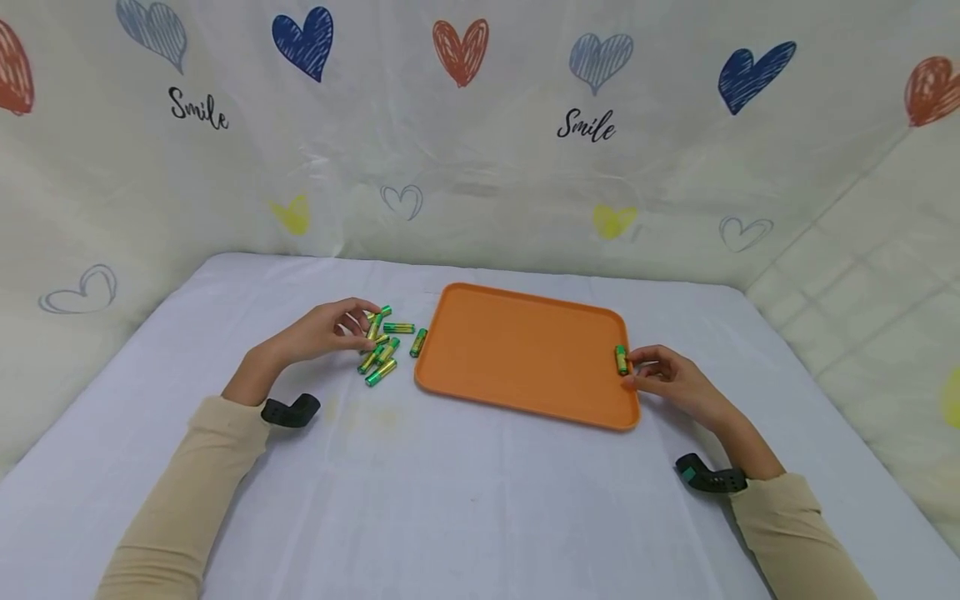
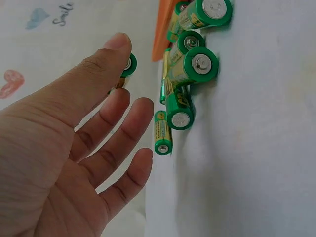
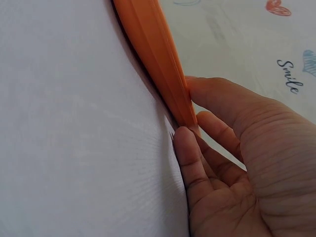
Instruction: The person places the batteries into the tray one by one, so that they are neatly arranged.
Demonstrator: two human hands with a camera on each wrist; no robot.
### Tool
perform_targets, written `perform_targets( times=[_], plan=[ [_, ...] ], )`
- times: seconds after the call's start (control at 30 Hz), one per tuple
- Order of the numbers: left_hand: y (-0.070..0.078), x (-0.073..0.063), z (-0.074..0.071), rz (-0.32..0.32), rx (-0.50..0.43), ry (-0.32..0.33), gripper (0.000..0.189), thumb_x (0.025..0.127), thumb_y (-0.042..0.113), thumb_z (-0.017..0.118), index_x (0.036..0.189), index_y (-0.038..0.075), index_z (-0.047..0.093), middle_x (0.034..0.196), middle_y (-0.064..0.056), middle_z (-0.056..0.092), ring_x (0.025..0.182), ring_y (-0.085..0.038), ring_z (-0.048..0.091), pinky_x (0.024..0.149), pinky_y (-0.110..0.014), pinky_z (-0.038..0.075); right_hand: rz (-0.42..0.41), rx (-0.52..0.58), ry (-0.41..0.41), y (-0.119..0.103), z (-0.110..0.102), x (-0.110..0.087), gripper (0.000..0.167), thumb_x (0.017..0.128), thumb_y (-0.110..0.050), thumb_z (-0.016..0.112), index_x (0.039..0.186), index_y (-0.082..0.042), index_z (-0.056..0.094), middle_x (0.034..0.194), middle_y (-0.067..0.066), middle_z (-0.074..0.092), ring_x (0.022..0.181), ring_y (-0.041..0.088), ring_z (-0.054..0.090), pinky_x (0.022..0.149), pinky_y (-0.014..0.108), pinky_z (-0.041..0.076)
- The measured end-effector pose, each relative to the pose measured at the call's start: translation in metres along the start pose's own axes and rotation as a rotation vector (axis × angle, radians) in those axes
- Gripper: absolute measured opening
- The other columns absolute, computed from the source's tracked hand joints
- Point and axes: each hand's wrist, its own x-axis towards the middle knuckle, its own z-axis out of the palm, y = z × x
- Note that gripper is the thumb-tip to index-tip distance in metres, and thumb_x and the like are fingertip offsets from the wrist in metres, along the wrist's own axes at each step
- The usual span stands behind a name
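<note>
My left hand (image 1: 335,327) is over a loose cluster of green-and-gold batteries (image 1: 381,372) left of the tray. Its thumb and forefinger pinch one battery (image 2: 130,65), mostly hidden behind the thumb in the left wrist view. The other fingers there are bent and hold nothing. My right hand (image 1: 669,379) is at the right end of the orange tray (image 1: 517,350), thumb and fingers gripping its rim. Just inside that rim, beside the fingertips, lies a single battery (image 1: 622,360). In the right wrist view the rim (image 3: 160,64) hides the thumb tip and that battery.
Another battery (image 1: 419,342) lies close against the tray's left edge, and one (image 1: 399,328) lies sideways behind the cluster. White cloth (image 1: 472,500) covers the table. Behind it hangs a pale curtain (image 1: 480,150) printed with hearts.
</note>
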Motion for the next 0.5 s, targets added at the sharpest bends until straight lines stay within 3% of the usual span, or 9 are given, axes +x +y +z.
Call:
perform_targets(
  times=[0.5],
  plan=[
    [0.025, 0.021, 0.010, 0.082, 0.002, -0.031, 0.052, 0.087, 0.019, 0.075, 0.132, 0.005, 0.053, 0.101, -0.008, 0.061, 0.094, -0.023, 0.059, 0.085, -0.038, 0.049, -0.014, 0.010, 0.006, 0.001, 0.000, 0.001, 0.052, 0.090, -0.028, 0.072, 0.128, 0.000, 0.051, 0.108, 0.013, 0.057, 0.089, 0.012, 0.055, 0.074, 0.020, 0.046]
  ],
)
